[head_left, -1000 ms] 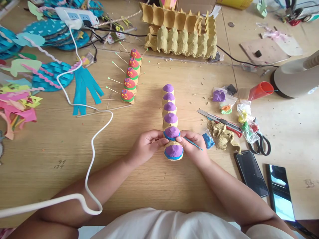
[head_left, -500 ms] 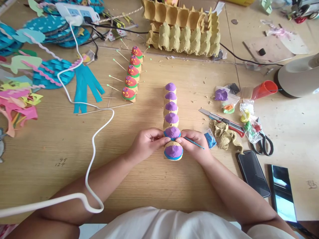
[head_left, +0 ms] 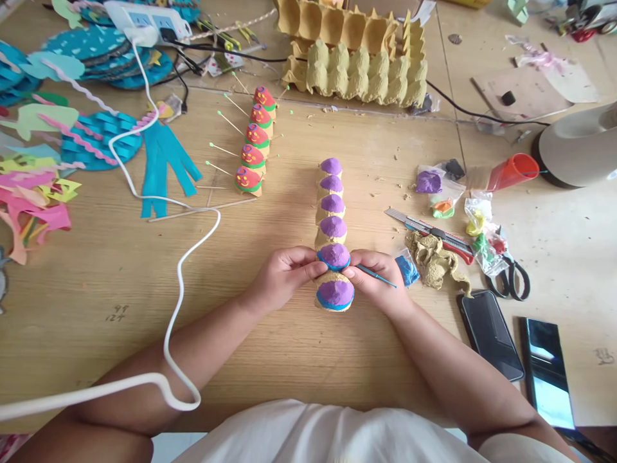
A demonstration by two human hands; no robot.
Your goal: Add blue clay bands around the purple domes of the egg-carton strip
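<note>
Carton strip (head_left: 331,226): rough, fibrous pulp, six rounded humps in one row, upright on the smooth wood-grain table (head_left: 284,360).
Humps: matte purple caps (head_left: 336,292) throughout; blue bands (head_left: 337,308) edging the nearest two.
Left hand (head_left: 284,278): fingertips pinching the second-nearest hump.
Right hand (head_left: 380,283): opposite, closed on a slim blue stick (head_left: 376,276), whose hidden end perhaps meets the band.

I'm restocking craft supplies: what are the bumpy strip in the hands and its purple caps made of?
Bumpy strip: probably moulded paper pulp, matte; bare parts look tan and rough. Purple caps: perhaps soft modelling clay, matte; surfaces look slightly lumpy.
</note>
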